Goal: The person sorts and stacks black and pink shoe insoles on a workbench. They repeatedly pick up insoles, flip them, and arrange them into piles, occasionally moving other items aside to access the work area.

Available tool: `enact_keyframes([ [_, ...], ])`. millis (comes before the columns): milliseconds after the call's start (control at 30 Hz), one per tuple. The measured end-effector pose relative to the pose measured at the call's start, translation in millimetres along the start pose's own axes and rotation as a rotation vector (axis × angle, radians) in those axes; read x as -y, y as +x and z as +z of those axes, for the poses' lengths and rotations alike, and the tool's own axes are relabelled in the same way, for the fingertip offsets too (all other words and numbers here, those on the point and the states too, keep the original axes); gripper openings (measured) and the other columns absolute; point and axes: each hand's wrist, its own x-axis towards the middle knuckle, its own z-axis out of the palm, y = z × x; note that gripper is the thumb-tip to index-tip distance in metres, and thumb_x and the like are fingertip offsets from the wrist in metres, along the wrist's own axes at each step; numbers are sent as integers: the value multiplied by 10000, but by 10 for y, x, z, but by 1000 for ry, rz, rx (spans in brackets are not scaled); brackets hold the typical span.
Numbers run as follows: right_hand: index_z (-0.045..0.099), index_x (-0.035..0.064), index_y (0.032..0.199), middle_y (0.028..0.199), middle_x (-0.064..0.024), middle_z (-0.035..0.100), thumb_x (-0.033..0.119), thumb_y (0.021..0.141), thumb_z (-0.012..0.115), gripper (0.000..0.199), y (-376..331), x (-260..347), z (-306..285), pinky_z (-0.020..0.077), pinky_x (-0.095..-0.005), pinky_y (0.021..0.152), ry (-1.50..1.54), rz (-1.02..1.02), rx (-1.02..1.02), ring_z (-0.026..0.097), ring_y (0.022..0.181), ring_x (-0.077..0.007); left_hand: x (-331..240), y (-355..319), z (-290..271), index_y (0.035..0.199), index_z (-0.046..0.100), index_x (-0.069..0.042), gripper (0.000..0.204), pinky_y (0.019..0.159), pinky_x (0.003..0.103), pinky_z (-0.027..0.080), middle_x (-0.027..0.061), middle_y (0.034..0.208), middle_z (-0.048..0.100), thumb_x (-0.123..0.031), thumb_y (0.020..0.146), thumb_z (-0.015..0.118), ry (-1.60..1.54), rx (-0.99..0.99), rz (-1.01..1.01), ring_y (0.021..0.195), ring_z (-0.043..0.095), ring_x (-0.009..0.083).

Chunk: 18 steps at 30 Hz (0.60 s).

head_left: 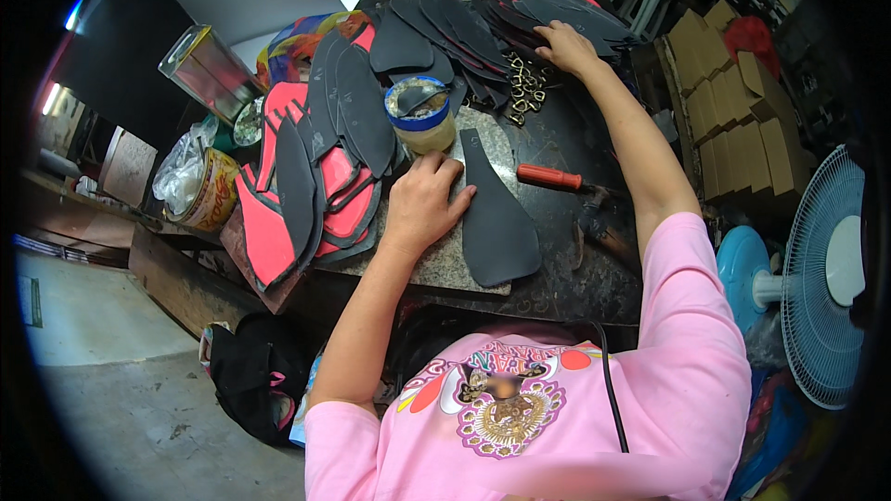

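A single black insole-shaped piece (499, 223) lies on a speckled stone slab (432, 269), its narrow end pointing away from me. Beside its left edge rests my left hand (425, 199), fingers loosely bent, with the thumb at the piece's edge. Just beyond that hand stands a blue-rimmed jar (425, 134) of yellowish paste with a dark tool across its mouth. My right hand (566, 48) reaches far out to a fanned stack of black pieces (520, 23), fingers extended at its near edge; no piece shows lifted in it.
A red-handled tool (549, 176) lies right of the slab. Brass-coloured metal loops (526, 88) are heaped beyond it. Black and red cut pieces (278, 223) pile up at left, near a metal tin (209, 74). Cardboard boxes (742, 121) and a fan (826, 278) stand at right.
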Motion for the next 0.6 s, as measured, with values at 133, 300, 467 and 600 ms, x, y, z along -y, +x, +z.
enact_keyframes([
  [133,512,196,1433,1364,-106,538,336,775,817,739,14,25,28,458,-458,1051,-27,76,43,493,1302,-313,2,-3,-7,1023,660,-66,322,784,419,532,120,1021,624,-276,801,760,-2,-8,8,927,647,317],
  [300,491,194,1449,1348,-123,544,308,767,807,760,57,1,44,449,-455,1058,-75,28,56,516,1273,-324,10,-2,-1,1006,651,-65,316,780,420,533,124,1012,614,-273,794,761,-6,-1,7,930,640,318],
  [467,497,220,1449,1351,-138,557,263,807,711,678,192,-86,7,447,-447,1062,-36,44,112,532,1260,-337,12,-3,0,1012,656,-62,316,770,419,531,125,1006,614,-270,797,761,-3,-6,4,908,646,324],
  [600,481,182,1455,1342,-147,558,233,779,743,727,170,-62,20,454,-446,1053,-97,-7,93,535,1248,-347,12,-1,1,1010,656,-62,317,768,420,531,125,1007,614,-269,796,762,-2,-6,7,905,647,324],
])
